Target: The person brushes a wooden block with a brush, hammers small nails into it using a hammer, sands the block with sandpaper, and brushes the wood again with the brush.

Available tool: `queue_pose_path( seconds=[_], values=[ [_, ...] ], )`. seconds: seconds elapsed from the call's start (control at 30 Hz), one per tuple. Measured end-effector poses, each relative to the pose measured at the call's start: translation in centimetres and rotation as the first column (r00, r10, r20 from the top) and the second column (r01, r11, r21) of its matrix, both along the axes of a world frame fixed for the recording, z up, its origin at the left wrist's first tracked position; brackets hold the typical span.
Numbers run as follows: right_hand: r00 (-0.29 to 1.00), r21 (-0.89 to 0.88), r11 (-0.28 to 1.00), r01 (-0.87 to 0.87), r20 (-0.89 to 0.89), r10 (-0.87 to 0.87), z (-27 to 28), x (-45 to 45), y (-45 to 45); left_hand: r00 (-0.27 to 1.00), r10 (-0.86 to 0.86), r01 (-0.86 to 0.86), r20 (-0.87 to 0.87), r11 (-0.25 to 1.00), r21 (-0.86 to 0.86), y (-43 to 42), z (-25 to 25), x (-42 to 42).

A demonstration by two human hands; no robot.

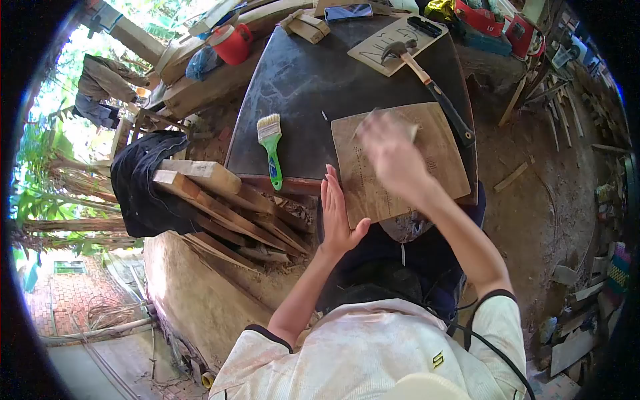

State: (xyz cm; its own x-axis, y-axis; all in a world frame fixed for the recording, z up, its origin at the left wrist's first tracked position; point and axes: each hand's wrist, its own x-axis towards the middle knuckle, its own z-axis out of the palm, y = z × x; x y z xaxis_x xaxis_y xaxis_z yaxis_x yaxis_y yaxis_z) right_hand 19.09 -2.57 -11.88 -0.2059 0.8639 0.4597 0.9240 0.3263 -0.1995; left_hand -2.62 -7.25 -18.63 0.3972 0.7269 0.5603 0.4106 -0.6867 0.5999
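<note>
A square wooden board (373,193) with small dark marks lies over the near edge of the dark table. Against its left edge rests my left hand (338,217), fingers extended and thumb apart at the lower left corner. My right hand (392,152) is over the upper middle of the board, blurred by motion. A pale piece (408,131) shows beside its fingers; what it is cannot be made out. On the left of the table lies a green-handled brush (270,148). A hammer (423,79) lies to the right, its head over a lettered board (373,45).
The dark table (287,80) also bears a phone (349,11) and wood blocks (307,28) at the back. Stacked timber beams (227,203) with a black cloth (143,180) stand at left. A red mug (230,43) is behind them. Wood scraps lie on the right floor.
</note>
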Motion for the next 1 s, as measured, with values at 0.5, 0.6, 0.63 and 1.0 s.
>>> queue_pose_path(
  seconds=[0.5,0.6,0.63,1.0],
  values=[
    [0.995,-0.032,0.995,0.095,-0.023,-0.096,1.2,2.9,-1.7,0.998,0.042,-0.041,-0.056,0.999,0.008,-0.6,0.6,-0.3],
    [0.998,-0.095,0.993,-0.063,0.002,0.064,0.9,0.9,-4.2,0.998,0.047,-0.046,-0.046,0.998,0.035,-0.2,0.4,0.0],
    [0.984,-0.144,0.977,-0.160,-0.094,0.148,0.8,0.2,-5.5,0.998,0.048,-0.046,-0.044,0.998,0.041,-0.3,0.3,-0.1],
    [0.987,-0.198,0.980,0.001,-0.159,-0.033,1.3,3.7,-1.6,0.997,0.053,-0.052,-0.056,0.998,0.025,-0.3,0.9,0.0]
  ],
)
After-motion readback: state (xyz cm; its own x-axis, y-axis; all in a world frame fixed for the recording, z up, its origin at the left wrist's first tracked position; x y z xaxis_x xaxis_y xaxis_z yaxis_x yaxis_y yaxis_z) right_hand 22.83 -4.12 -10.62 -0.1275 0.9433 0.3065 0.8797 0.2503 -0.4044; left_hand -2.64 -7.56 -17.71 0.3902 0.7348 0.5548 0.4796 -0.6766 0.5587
